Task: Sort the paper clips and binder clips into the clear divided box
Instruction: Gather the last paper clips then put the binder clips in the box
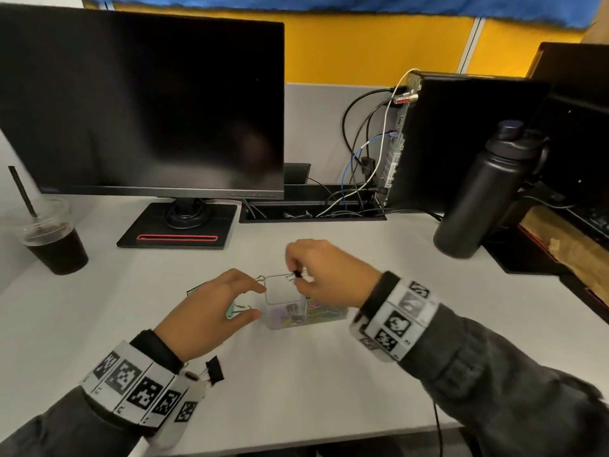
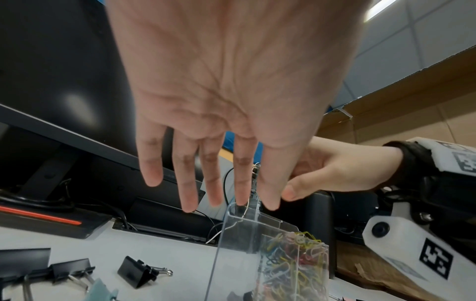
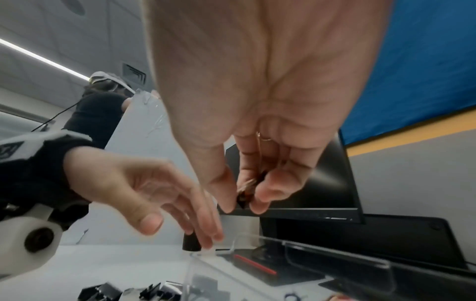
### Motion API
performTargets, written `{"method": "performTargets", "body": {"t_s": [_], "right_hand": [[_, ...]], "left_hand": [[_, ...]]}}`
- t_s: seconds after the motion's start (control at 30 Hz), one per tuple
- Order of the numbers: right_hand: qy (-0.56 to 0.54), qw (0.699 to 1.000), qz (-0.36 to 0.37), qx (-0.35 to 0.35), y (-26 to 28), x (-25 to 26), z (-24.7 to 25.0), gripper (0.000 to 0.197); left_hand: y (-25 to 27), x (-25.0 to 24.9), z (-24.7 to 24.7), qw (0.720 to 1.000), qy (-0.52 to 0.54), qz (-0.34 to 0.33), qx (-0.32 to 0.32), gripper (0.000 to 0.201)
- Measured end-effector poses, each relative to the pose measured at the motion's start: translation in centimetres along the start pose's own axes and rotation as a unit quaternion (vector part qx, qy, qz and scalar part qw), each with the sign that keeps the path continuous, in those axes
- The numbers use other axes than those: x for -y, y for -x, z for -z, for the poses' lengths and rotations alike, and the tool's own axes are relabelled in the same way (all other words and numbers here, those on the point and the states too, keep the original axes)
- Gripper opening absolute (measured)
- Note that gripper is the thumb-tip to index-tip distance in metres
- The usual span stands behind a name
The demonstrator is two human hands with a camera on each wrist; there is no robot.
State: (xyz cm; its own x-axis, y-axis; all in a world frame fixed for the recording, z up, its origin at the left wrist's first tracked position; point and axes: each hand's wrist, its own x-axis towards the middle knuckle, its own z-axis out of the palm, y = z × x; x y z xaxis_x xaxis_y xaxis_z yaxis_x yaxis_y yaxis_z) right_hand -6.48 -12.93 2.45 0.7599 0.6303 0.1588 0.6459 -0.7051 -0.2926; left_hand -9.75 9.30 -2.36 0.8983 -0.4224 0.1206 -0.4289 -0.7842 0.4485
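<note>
**Small black clip poised over the box's left cell**

The right hand (image 1: 324, 275) hovers above the clear divided box (image 1: 282, 319), its thumb and fingers (image 3: 260, 196) pinching a small black binder clip (image 1: 297, 274) by its body. It hangs over the box's rim at about 12 o'clock, likely so that a release drops it straight into the left cell, where dark clips already lie. The right cell holds the coloured paper clips (image 2: 296, 262), so the sorting seems well along.

The left hand (image 1: 211, 311) sits at 9 o'clock from the box, fingers spread and relaxed, holding nothing; it probably stands ready to steady the light box. Whether its fingertips touch the wall cannot be told.

Loose binder clips remain on the surface (image 1: 296, 384): a teal clip (image 1: 238, 310) under the left hand, a black clip (image 1: 215, 371) by the left wrist at 7 o'clock, and others (image 2: 140, 271) seen from the left wrist.

The right hand covers much of the box's right side in the head view, and the clear walls blur its divider. The right wrist view is smeared by motion.
</note>
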Motion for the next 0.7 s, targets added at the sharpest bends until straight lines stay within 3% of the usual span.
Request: {"method": "performTargets", "body": {"t_s": [0.17, 0.3, 0.4, 0.47, 0.7], "right_hand": [[0.005, 1.0, -0.003, 0.026, -0.4, 0.2, -1.0, 0.027], [0.01, 0.996, -0.09, -0.023, 3.3, -3.7, 1.1, 0.018], [0.096, 0.968, -0.226, 0.053, 7.4, -8.0, 1.6, 0.015], [0.112, 0.948, -0.277, 0.11, 9.7, -9.6, 0.6, 0.016], [0.166, 0.924, -0.305, 0.16, 11.7, -10.2, -3.1, 0.014]], "left_hand": [[0.1, 0.2, 0.5, 1.0, -0.007, -0.001, -0.012, 0.033], [0.1, 0.4, 0.3, 1.0, -0.002, 0.01, -0.005, 0.034], [0.0, 0.1, -0.3, 1.0, 0.0, 0.004, -0.006, 0.033], [0.0, -0.4, -0.6, 1.0, -0.013, 0.007, -0.012, 0.029], [0.3, -0.1, 1.1, 0.99, -0.098, 0.104, -0.013, 0.018]]}}
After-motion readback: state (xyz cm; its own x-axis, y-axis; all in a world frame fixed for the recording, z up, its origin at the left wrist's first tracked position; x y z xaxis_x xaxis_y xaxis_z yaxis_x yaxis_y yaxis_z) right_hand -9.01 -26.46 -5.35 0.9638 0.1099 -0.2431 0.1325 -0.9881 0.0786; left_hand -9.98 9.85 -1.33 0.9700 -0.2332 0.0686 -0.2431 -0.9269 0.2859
